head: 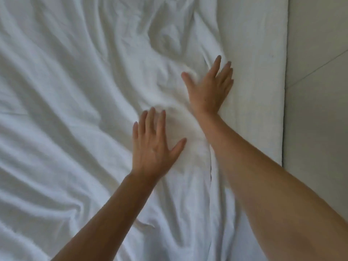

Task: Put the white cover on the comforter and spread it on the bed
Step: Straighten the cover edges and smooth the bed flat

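Two bare forearms reach in from the near edge, both palms down. Left hand: fingers straight and slightly spread, thumb angled out to the right, lying flat on the cover, gripping nothing. Right hand: farther and to the right, fingers straight and fanned, thumb out to the left, also pressed flat, holding nothing; its outer edge sits at the cover's right border. Cover is white, heavily wrinkled, fills the left and centre. Whether a comforter lies inside it cannot be told. A smoother strip of bed shows on the right, then pale floor. Count: two hands, one cover.
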{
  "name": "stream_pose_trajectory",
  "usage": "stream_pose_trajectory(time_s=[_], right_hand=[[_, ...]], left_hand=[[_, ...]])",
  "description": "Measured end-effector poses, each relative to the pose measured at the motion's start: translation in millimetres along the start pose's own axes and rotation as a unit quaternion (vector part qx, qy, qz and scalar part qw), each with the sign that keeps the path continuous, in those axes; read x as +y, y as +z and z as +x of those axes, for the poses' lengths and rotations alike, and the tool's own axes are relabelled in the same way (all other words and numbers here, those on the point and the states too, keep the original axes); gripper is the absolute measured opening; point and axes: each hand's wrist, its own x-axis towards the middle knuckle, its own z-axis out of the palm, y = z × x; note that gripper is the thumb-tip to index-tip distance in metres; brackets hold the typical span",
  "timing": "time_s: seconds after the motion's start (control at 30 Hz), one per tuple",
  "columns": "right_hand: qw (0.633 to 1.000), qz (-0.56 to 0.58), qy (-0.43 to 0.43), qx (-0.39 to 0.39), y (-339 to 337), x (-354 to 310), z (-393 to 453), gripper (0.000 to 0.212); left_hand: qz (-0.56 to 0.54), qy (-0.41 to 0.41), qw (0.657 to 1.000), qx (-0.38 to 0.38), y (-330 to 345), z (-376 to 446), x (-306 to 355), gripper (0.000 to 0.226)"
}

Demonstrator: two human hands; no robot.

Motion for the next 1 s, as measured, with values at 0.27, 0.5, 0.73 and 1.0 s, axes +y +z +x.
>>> stream_pose_trajectory(time_s=[0.27, 0.5, 0.73, 1.0], right_hand=[[0.965, 0.185, 0.065, -0.173, 49.1, -57.9, 108.0, 0.116], [0.990, 0.043, -0.076, -0.112, 68.3, -49.1, 111.8, 0.038], [0.983, 0.019, -0.077, -0.165, 0.8, -20.8, 118.7, 0.035], [0.993, -0.111, -0.011, -0.029, -25.7, 70.8, 138.2, 0.039]], left_hand=[[0.072, -0.184, 0.979, 0.040, 92.2, 30.8, 23.0, 0.074], [0.046, -0.214, 0.970, 0.105, 92.0, 38.1, 23.5, 0.043], [-0.039, -0.293, 0.950, -0.101, 40.1, 73.6, 22.7, 0.037], [-0.088, -0.016, 0.993, -0.078, 53.0, 67.6, 68.2, 0.034]])
